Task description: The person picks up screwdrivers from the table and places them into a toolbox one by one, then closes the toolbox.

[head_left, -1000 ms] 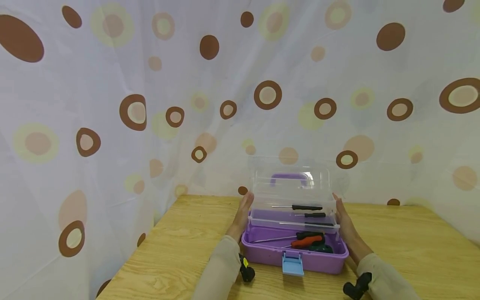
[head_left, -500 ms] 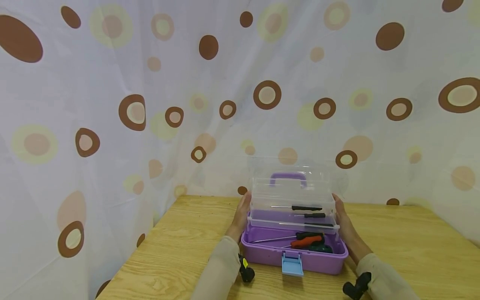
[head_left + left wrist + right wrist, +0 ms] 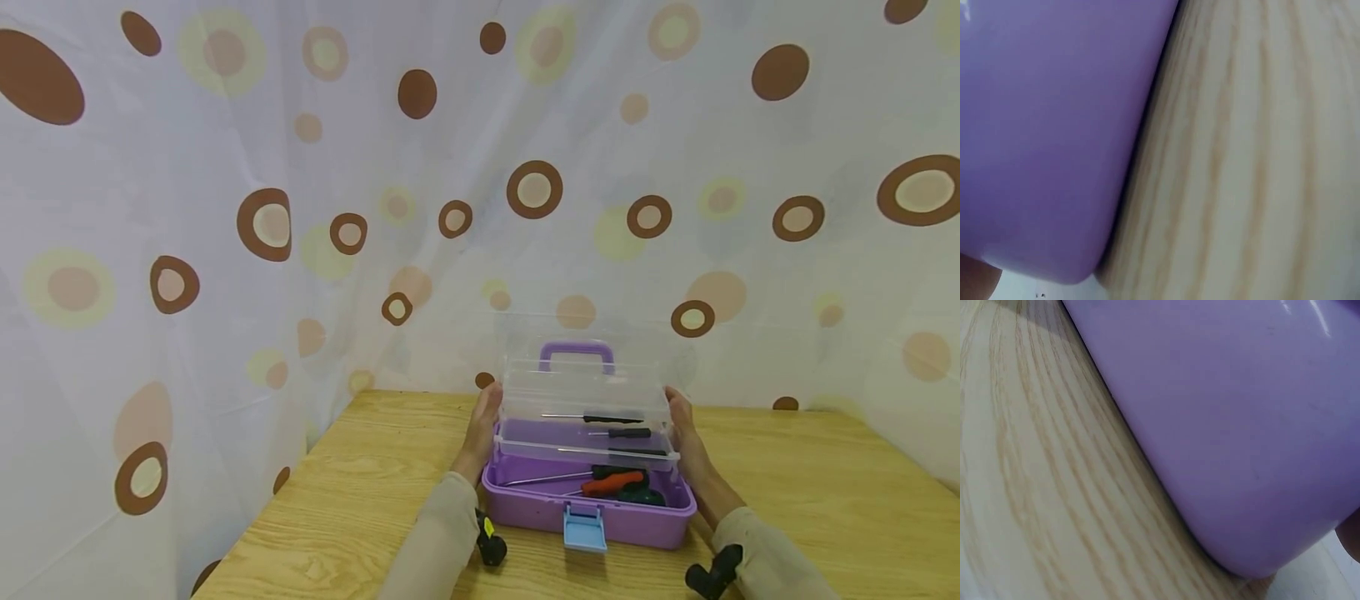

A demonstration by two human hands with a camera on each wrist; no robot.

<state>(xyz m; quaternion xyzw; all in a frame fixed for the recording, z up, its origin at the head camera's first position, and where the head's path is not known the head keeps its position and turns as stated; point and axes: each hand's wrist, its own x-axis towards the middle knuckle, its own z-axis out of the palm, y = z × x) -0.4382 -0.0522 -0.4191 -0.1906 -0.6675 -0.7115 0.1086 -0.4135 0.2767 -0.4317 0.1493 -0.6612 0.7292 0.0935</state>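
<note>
A purple toolbox (image 3: 540,510) with its clear lid (image 3: 637,333) raised sits on the wooden table. My left hand (image 3: 480,429) lies along its left side, and my right hand (image 3: 688,429) along its right side. Both reach toward the back of the lid and clear tray (image 3: 525,437); from the head their visible fingers look straight, and other fingers are hidden. Black-handled screwdrivers (image 3: 628,433) lie in the tray. Below it rests a red-handled screwdriver (image 3: 611,484) among dark-handled tools. Each wrist view shows the purple side wall (image 3: 1054,125) close up, with a fingertip beyond its rear corner.
A light blue latch (image 3: 584,533) hangs down at the box front. The purple handle (image 3: 576,347) is on the lid. Wooden tabletop (image 3: 360,483) extends to both sides. A white curtain (image 3: 450,125) with brown circles hangs close behind.
The lid and its handle have tilted slightly, the handle now showing more fully. The tray and its screwdrivers have shifted down a little. Both hands look almost still.
</note>
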